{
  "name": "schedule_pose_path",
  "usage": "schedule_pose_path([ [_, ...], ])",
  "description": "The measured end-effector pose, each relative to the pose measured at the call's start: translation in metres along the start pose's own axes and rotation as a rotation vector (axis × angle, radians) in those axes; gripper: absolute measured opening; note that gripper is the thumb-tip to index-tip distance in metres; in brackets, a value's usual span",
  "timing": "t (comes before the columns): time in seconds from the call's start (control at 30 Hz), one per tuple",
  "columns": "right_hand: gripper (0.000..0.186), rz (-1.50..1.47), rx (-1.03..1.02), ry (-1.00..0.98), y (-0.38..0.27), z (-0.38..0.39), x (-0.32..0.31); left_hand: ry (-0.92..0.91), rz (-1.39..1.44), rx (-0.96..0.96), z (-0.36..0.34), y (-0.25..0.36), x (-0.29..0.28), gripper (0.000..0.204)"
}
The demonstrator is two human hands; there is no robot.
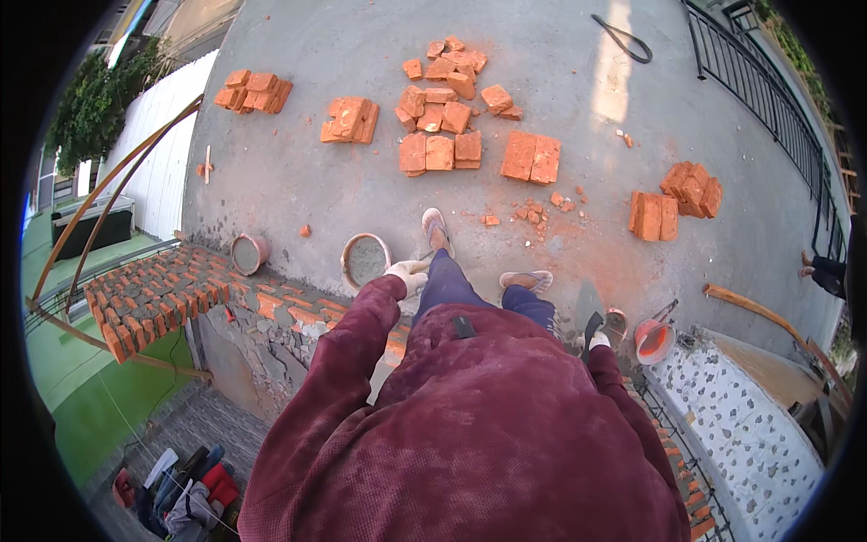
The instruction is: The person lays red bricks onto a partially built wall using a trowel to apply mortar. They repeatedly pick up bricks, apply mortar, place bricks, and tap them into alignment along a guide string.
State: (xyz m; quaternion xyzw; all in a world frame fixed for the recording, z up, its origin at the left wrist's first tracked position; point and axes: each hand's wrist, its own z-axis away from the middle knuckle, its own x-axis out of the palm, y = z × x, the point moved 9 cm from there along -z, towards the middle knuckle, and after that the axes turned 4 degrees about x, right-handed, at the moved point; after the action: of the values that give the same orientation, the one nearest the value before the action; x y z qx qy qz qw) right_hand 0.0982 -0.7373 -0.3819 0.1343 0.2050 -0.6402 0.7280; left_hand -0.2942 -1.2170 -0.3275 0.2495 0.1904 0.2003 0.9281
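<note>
My left hand (413,277), in a pale glove, is at the right rim of a round bucket of grey mortar (365,259), its fingers closed at the edge. My right hand (599,341), also gloved, grips the dark handle of a trowel (590,303), whose grey blade points away from me. Beside that hand stands a small round container (615,327). A reddish bucket (655,341) with a tool leaning out of it is farther right. Ahead of my feet lie a stack of bricks (531,157) and a bigger brick pile (440,152).
A partly laid brick wall (163,289) runs below me, dropping to a lower level on the left. Another mortar bucket (249,254) stands near it. More bricks (653,216) and brick chips (533,212) lie about. A black railing (768,99) borders the right; a person's legs (824,271) show there.
</note>
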Motion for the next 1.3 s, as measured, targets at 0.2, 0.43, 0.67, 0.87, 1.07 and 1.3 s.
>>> schedule_pose_path([
  [0.2,0.035,0.13,-0.216,0.227,-0.172,0.07,0.012,0.042,-0.098,-0.243,-0.001,-0.116,-0.074,0.054],
  [0.43,0.018,-0.828,-0.05,-0.12,-0.302,0.102,0.039,0.002,-0.3,-0.137,-0.023,-0.065,-0.161,0.053],
  [0.67,0.024,-1.399,0.13,-0.589,-0.418,0.104,0.098,0.104,-0.288,-0.021,-0.096,-0.026,-0.22,0.065],
  [0.87,0.021,-1.371,0.162,-0.535,-0.485,0.044,0.171,0.058,-0.228,-0.168,-0.095,0.028,-0.277,0.071],
  [1.07,0.03,-1.184,0.149,-0.396,-0.512,0.034,0.18,0.11,-0.278,-0.235,-0.209,0.042,-0.338,0.081],
  [1.3,0.028,-1.336,0.209,-0.447,-0.538,0.022,0.211,0.17,-0.302,-0.28,-0.419,0.0,-0.365,0.099],
])
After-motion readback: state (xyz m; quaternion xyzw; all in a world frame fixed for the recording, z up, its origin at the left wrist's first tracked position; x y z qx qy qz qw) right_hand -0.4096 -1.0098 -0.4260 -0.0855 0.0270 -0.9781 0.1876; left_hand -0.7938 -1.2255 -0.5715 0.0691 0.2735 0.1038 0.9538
